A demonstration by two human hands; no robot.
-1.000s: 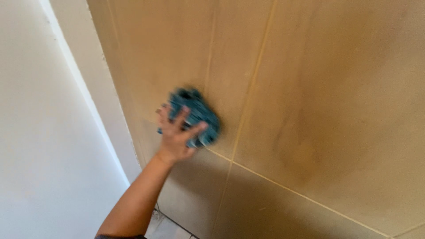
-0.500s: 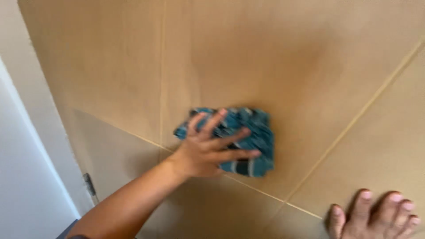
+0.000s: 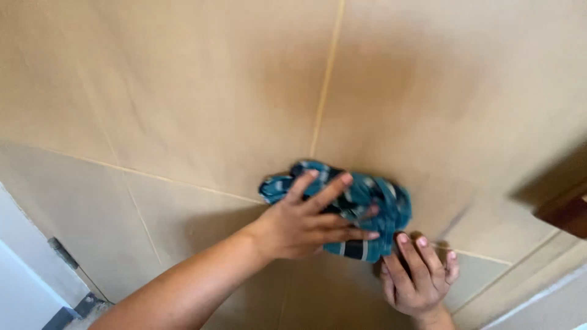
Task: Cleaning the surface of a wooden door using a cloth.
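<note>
Head view of a tan panelled door. The left hand (image 3: 306, 223) lay flat on a crumpled blue-green cloth (image 3: 361, 208) and pressed it against the door panel (image 3: 202, 91). Its fingers (image 3: 333, 186) were spread apart and extended over the cloth, with the fingertips reaching toward the cloth's right edge. The cloth was teal with darker and paler stripes; it sat just below the meeting point of a vertical seam (image 3: 327, 73) and a slanted seam (image 3: 153, 176) in the panelling, roughly at the centre of the frame.

The right hand (image 3: 419, 281) rested on the door surface just below and to the right of the cloth, palm to the wood. Its fingers (image 3: 408, 253) were held close together and pointed upward, and the fingertips touched the lower edge of the cloth. It gripped nothing.

A metal hinge (image 3: 64, 253) was fixed at the lower left, where the door met a white wall (image 3: 21, 287). A dark brown wooden piece (image 3: 568, 211) entered from the right edge, casting a shadow on the panel. A pale frame strip (image 3: 532, 287) ran diagonally across the lower right corner. No package, label or sign appeared on any surface.
</note>
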